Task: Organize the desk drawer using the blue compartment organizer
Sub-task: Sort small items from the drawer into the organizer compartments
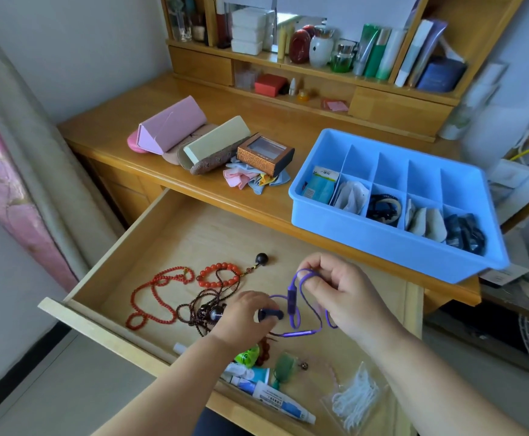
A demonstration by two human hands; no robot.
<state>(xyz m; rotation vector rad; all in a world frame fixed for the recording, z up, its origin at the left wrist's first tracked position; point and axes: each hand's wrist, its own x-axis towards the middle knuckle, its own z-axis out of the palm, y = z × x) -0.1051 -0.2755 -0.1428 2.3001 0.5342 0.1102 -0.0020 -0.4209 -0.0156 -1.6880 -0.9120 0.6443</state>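
The wooden drawer (194,228) stands pulled open below the desk. Above its middle, my left hand (244,313) pinches the dark end piece of a purple earphone cable (291,305). My right hand (335,287) pinches a loop of the same cable a little higher. The blue compartment organizer (383,250) sits on the desk at the right. Its front row of compartments holds packets, dark hair ties and dark items, while the back row looks empty.
In the drawer lie red bead strings (159,294), a dark bead necklace (206,306), ointment tubes (275,398), a green item (247,355) and a bag of white floss picks (356,401). Glasses cases (175,127), a small box (264,152) and cloths (253,179) sit on the desk.
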